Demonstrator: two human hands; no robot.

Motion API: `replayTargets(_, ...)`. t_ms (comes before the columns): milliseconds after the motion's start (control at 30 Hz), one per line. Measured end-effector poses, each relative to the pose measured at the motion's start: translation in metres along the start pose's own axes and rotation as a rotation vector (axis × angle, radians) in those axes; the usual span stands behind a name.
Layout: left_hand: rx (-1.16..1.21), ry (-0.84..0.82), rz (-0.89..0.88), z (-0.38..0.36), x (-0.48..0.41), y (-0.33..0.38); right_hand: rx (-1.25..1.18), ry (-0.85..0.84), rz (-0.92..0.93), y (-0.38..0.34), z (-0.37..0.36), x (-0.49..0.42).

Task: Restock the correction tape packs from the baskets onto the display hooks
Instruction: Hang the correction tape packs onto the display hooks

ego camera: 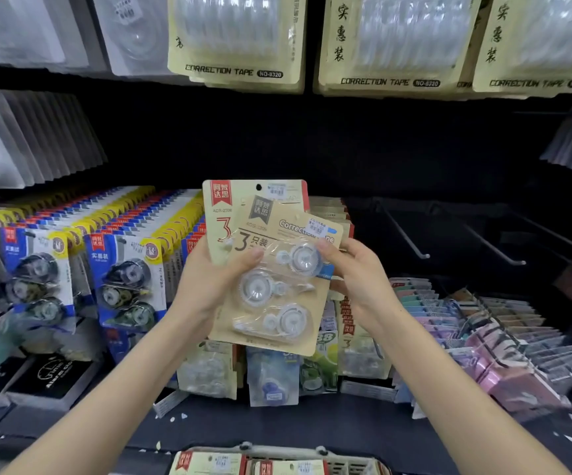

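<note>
Overlapping in a loose fan, two kraft-card correction tape packs are held at the centre of the view, in front of the dark display wall. The front pack (270, 286) is tilted clockwise and carries three clear dispensers under a blister. The rear pack (221, 214) stands nearly upright behind it, with its hang hole at the top edge.

The front pack is clamped at its left side by the left hand (205, 282): the thumb is laid across the printed face, and the fingers are hidden behind the card. The right side is pinched by the right hand (360, 279), with the thumb pressed near the uppermost dispenser and the fingers curled behind the edge.

A row of matching kraft packs (332, 214) is hung directly behind the held pair. Blue-and-yellow packs (126, 279) are hung in dense rows to the left. Metal display hooks (403, 233) project from the wall to the right, and pastel packs (483, 330) are ranged below them. Cream packs (240, 46) marked CORRECTION TAPE are hung overhead. A basket (346, 464) is placed at the bottom edge, with further packs (209, 462) lying in it.
</note>
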State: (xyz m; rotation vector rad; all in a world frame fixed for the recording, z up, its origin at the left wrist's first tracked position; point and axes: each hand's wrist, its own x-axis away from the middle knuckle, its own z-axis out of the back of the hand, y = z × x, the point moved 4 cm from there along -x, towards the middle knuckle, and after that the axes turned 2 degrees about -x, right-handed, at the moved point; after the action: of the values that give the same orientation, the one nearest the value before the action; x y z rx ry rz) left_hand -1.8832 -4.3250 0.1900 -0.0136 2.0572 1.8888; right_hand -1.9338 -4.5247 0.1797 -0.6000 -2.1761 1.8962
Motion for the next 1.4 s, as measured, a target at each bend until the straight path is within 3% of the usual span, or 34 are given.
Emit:
replayTargets(267,-0.128,-0.085,0.071,-0.005,0.005,-0.020,-0.040,0.042,0.008,0.014,0.014,0.006)
replayTargets(433,-0.110,-0.050,0.073,0.004,0.003,-0.029,-0.047,0.113,0.042,0.004,0.038,0.000)
replayTargets(633,-0.130,0.077,0.006,0.033,-0.013,-0.023,0.114,0.097,0.085,0.023,0.057,0.001)
replayTargets(767,-0.150,0.144,-0.032,0.046,-0.021,-0.024,0.298,0.083,0.240,0.026,0.045,0.006)
replayTargets(867,-0.171,0.162,-0.004,0.051,-0.025,-0.032,0.383,0.142,0.298,0.031,0.041,-0.002)
replayTargets(1033,-0.210,0.144,0.014,0.054,-0.028,-0.042,0.400,0.290,0.225,0.050,0.057,-0.012)
replayTargets(1167,-0.228,0.125,0.028,0.056,-0.032,-0.047,0.405,0.254,0.184,0.061,0.065,-0.009)
replayTargets(1400,-0.220,0.130,0.031,0.055,-0.037,-0.049,0.312,0.168,0.359,0.037,0.050,-0.005)
